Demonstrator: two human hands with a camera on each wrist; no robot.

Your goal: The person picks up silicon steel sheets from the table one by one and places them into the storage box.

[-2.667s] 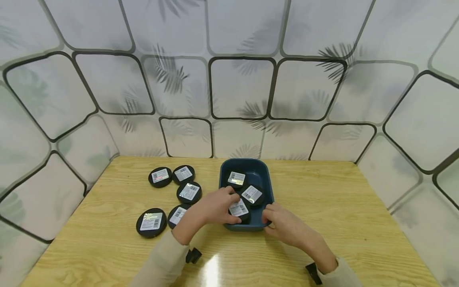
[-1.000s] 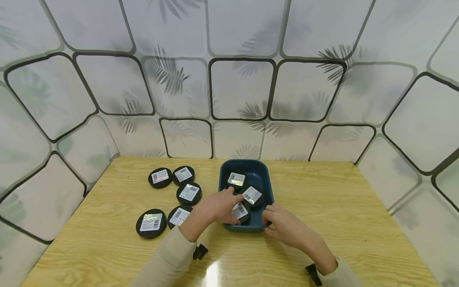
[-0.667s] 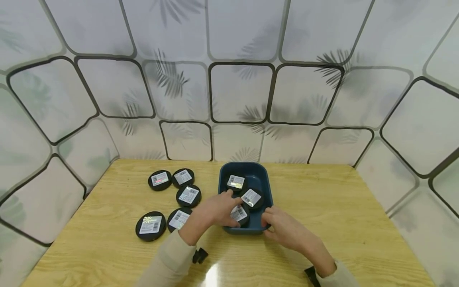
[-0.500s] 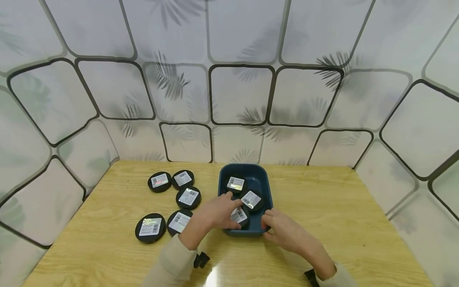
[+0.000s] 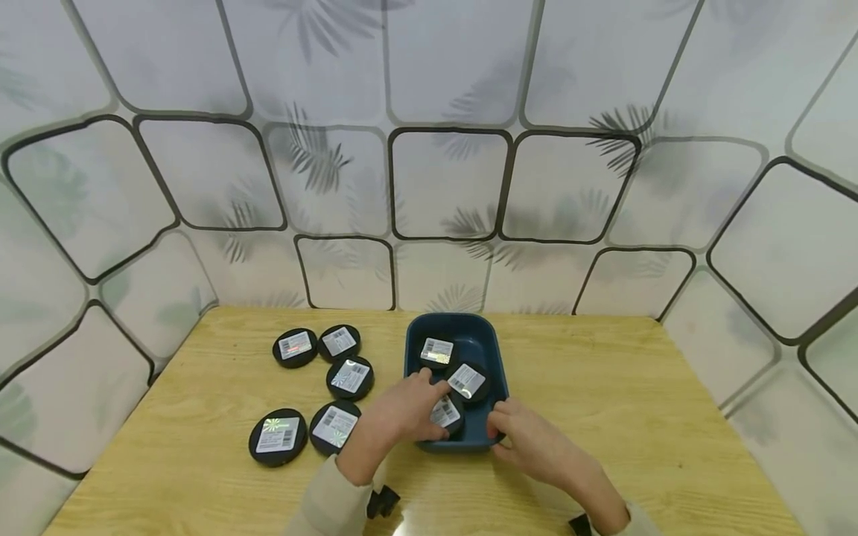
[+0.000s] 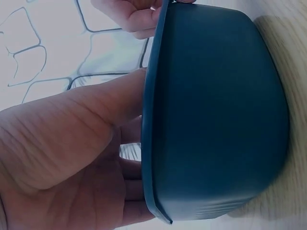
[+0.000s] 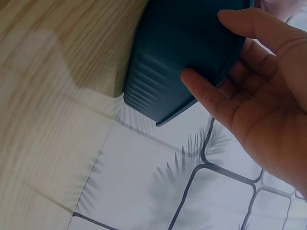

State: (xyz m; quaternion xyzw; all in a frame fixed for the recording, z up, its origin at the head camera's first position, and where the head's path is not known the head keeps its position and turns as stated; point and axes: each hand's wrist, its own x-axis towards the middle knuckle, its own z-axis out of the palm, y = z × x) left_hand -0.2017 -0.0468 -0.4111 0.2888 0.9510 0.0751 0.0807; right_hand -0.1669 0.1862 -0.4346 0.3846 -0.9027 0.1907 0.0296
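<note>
A dark blue plastic bin (image 5: 497, 372) stands on the table in the head view. Inside it lie 3 flat, round black containers with white labels: a back one (image 5: 437, 351), a middle one (image 5: 468, 382) and a front one (image 5: 445, 414). My left hand (image 5: 402, 409) reaches over the bin's left rim, its thumb and fingers around the front container. The left wrist view shows the bin's outer wall (image 6: 216, 110), which hides those fingertips. At the front right corner, my right hand (image 5: 536, 443) pinches the rim; two of its fingertips (image 7: 192, 79) press the wall outside.
Several similar round black containers lie left of the bin, the nearest a large one (image 5: 278, 437) and another (image 5: 334, 426) beside my left forearm. The wooden table (image 5: 603, 387) meets a patterned backdrop (image 5: 442, 186) at its far edge.
The head view has tilted up a little, so everything sits lower. My left hand has shifted slightly right over the front container. My right hand stays at the rim.
</note>
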